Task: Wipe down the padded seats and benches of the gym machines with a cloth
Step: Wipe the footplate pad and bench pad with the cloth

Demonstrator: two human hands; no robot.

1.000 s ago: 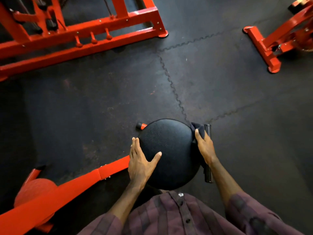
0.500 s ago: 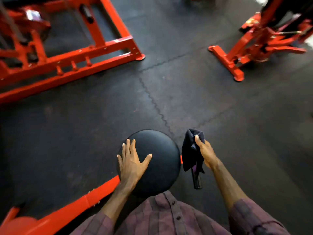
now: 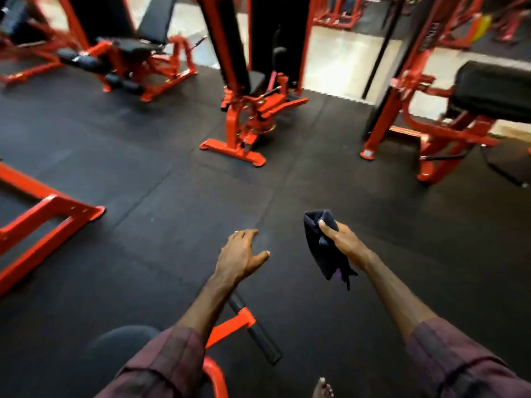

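Cloth (image 3: 323,245) bunched in right hand (image 3: 346,245), clear of every pad; left hand (image 3: 240,255) empty, fingers spread. Refold to a clean face before wiping padded bench (image 3: 492,89) ahead right.

The round padded seat (image 3: 120,340) below the left hand (image 3: 240,257) is mostly covered by that arm's sleeve (image 3: 161,366), only a dark curve showing. The cloth (image 3: 321,245) is partly hidden inside the right hand (image 3: 344,244). Far beyond both hands, the machines (image 3: 250,110) along the top are smeared by motion blur. The padded bench (image 3: 494,87) far right of the right hand is cut by the edge. A bare foot (image 3: 323,389) is cropped at the bottom.
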